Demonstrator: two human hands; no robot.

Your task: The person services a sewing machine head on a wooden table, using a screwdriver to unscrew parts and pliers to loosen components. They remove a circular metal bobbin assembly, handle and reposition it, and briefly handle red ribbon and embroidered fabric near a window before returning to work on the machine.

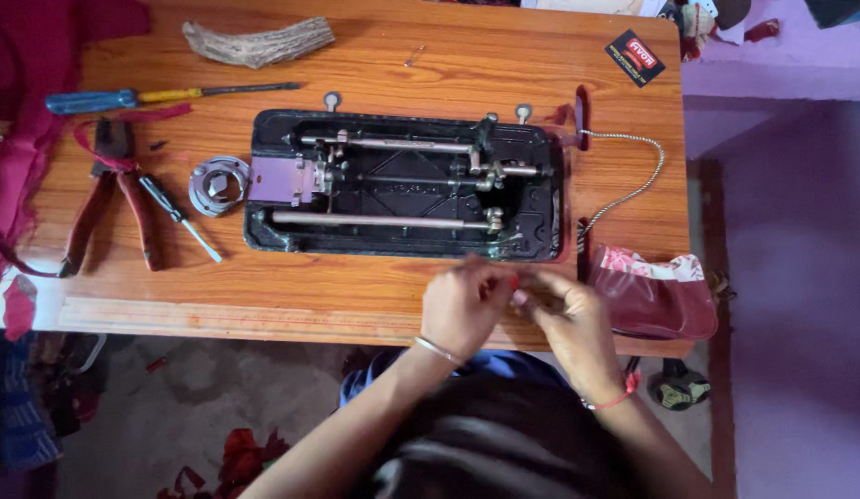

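Note:
My left hand, with a metal bangle on the wrist, and my right hand, with a red thread on the wrist, meet fingertip to fingertip at the table's front edge. The fingers are bunched together and blurred, and anything small between them is hidden. Just beyond them lies a black sewing machine tipped over, with the shafts and rods of its underside showing. A red pouch sits right of my right hand.
On the wooden table, left of the machine, lie a round metal part, a small screwdriver, red-handled pliers and a blue-handled screwdriver. A frayed grey bundle and a black packet lie at the back. Magenta cloth hangs at the left.

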